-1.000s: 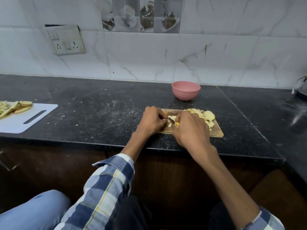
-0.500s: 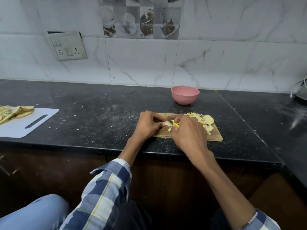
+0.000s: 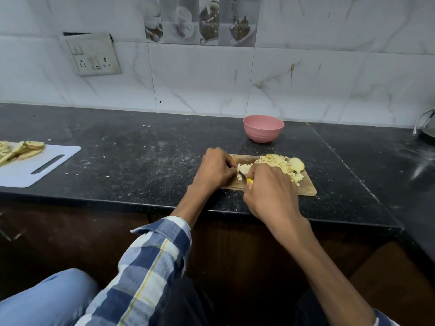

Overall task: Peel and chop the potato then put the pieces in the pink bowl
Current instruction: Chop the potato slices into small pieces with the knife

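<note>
A small wooden cutting board lies on the black counter, near its front edge. On it sits a heap of chopped potato pieces with a larger peeled potato chunk at the right. My left hand curls its fingers on a pale potato piece at the board's left end. My right hand grips a yellow-handled knife, its blade on that piece. The pink bowl stands behind the board, near the wall; its inside is hidden.
A white cutting board with potato slices and peels lies at the counter's left. A socket plate is on the tiled wall. A dark object with a cable sits at the far right. Crumbs dot the counter.
The view has tilted up a little, so everything sits lower in frame. Both hands stay at the board's left end, with the knife working the same potato piece.
</note>
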Demonstrator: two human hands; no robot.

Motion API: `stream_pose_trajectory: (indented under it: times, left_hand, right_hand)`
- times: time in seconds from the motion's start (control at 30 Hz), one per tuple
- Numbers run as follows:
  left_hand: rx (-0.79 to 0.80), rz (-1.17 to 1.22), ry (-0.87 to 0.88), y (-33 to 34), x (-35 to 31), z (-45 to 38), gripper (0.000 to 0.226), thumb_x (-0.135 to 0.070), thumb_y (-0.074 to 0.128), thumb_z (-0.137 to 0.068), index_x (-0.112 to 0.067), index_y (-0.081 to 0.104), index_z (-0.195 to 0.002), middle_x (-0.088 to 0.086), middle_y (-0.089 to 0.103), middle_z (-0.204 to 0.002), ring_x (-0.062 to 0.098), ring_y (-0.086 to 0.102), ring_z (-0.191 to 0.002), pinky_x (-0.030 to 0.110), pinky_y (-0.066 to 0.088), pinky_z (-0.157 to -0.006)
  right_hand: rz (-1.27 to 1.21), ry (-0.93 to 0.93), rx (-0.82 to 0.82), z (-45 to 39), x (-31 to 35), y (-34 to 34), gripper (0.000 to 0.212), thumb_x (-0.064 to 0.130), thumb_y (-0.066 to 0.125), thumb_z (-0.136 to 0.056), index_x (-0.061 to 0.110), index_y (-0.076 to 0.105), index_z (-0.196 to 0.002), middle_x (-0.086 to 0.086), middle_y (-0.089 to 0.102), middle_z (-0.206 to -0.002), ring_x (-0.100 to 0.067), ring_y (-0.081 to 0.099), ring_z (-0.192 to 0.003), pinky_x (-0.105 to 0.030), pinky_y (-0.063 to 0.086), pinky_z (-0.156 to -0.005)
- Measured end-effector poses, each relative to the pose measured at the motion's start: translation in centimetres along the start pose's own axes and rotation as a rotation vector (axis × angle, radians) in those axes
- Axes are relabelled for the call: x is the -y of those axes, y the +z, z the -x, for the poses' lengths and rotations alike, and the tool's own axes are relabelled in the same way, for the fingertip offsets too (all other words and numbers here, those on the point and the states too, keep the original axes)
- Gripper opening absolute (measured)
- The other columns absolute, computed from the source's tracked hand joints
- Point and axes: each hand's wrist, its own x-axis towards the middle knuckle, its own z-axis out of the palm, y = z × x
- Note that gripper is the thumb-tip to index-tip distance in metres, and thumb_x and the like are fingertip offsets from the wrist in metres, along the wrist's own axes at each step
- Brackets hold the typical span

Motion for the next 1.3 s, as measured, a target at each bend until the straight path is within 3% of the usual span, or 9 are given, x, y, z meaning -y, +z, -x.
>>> stream_pose_trajectory:
  times: [0.13,0.23,0.33,0.43,0.8,0.97,1.07,1.2,1.3]
  left_hand:
    - [0.025,0.039,0.033,-0.8,0.4,0.2,0.012,-0.008,0.084,-0.08,-0.017,0.085,-0.087,-0.003,0.08,-0.083,-0.003,0.066,-0.068,0.02,0.057,-0.082]
    - [0.017,0.094,0.054,-1.1,0.9,0.8,0.014,-0.009,0.085,-0.082,-0.015,0.085,-0.094,-0.002,0.08,-0.089,0.0,0.071,-0.079,0.014,0.054,-0.083]
    - [-0.033,0.115,0.038,-0.7,1.2,1.1,0.013,-0.007,0.084,-0.081,-0.019,0.085,-0.087,-0.005,0.08,-0.083,0.001,0.072,-0.079,0.025,0.057,-0.086]
    - [-0.044,0.117,0.022,-0.4,1.1,0.9,0.014,-0.008,0.086,-0.079,-0.021,0.084,-0.081,-0.008,0.078,-0.078,0.002,0.071,-0.076,0.027,0.057,-0.085]
    - [-0.036,0.121,-0.023,-0.6,0.8,0.2,0.015,-0.005,0.087,-0.073,-0.019,0.082,-0.07,-0.007,0.075,-0.065,0.004,0.071,-0.066,0.021,0.058,-0.072]
    - [-0.064,0.109,-0.053,-0.4,0.4,0.4,0.014,-0.003,0.083,-0.075,-0.017,0.084,-0.075,-0.013,0.073,-0.067,0.002,0.068,-0.065,0.006,0.046,-0.062]
    - [-0.079,0.097,-0.034,-0.3,0.5,0.4,0.011,-0.008,0.085,-0.076,-0.019,0.084,-0.076,-0.014,0.073,-0.067,-0.005,0.064,-0.062,0.005,0.044,-0.065]
    - [-0.097,0.09,-0.01,-0.1,0.5,0.8,0.011,-0.009,0.087,-0.078,-0.02,0.084,-0.08,-0.011,0.076,-0.073,-0.005,0.068,-0.07,0.014,0.054,-0.074]
    - [-0.104,0.086,0.009,0.0,0.4,1.0,0.012,-0.008,0.085,-0.082,-0.019,0.085,-0.087,-0.012,0.078,-0.083,-0.009,0.066,-0.073,0.006,0.05,-0.075]
  right_hand:
    - [-0.007,0.002,-0.038,0.2,-0.3,-0.8,0.016,0.024,0.063,-0.095,0.021,0.066,-0.111,-0.006,0.065,-0.106,-0.026,0.056,-0.088,-0.035,0.04,-0.07]
    - [-0.057,0.002,-0.094,-0.4,0.0,-0.5,0.02,0.023,0.062,-0.096,0.021,0.065,-0.116,-0.007,0.067,-0.106,-0.03,0.062,-0.095,-0.035,0.04,-0.071]
    - [-0.094,-0.013,-0.11,-1.0,0.6,0.2,0.024,0.023,0.061,-0.096,0.021,0.065,-0.12,-0.007,0.068,-0.109,-0.031,0.064,-0.099,-0.037,0.045,-0.074]
    - [-0.11,-0.01,-0.103,-1.6,0.7,1.1,0.026,0.023,0.062,-0.097,0.02,0.064,-0.122,-0.008,0.068,-0.111,-0.03,0.064,-0.1,-0.039,0.05,-0.078]
    - [-0.102,0.016,-0.061,-2.0,0.4,2.6,0.029,0.023,0.062,-0.097,0.021,0.061,-0.127,-0.009,0.066,-0.115,-0.031,0.062,-0.103,-0.038,0.045,-0.077]
    - [-0.036,-0.009,-0.057,-1.1,-0.1,1.9,0.024,0.023,0.062,-0.096,0.022,0.061,-0.12,-0.008,0.064,-0.113,-0.03,0.06,-0.103,-0.035,0.039,-0.075]
    - [-0.037,-0.024,-0.062,-0.4,-0.7,1.2,0.021,0.023,0.063,-0.096,0.022,0.063,-0.117,-0.006,0.065,-0.111,-0.029,0.06,-0.101,-0.035,0.039,-0.074]
    - [-0.111,-0.03,-0.126,-0.4,-2.2,1.1,0.026,0.026,0.063,-0.096,0.025,0.067,-0.122,-0.003,0.067,-0.099,-0.023,0.059,-0.088,-0.032,0.038,-0.068]
    - [-0.165,-0.037,-0.152,-1.2,-3.8,1.3,0.023,0.028,0.063,-0.096,0.03,0.067,-0.118,0.0,0.066,-0.085,-0.021,0.055,-0.08,-0.033,0.035,-0.063]
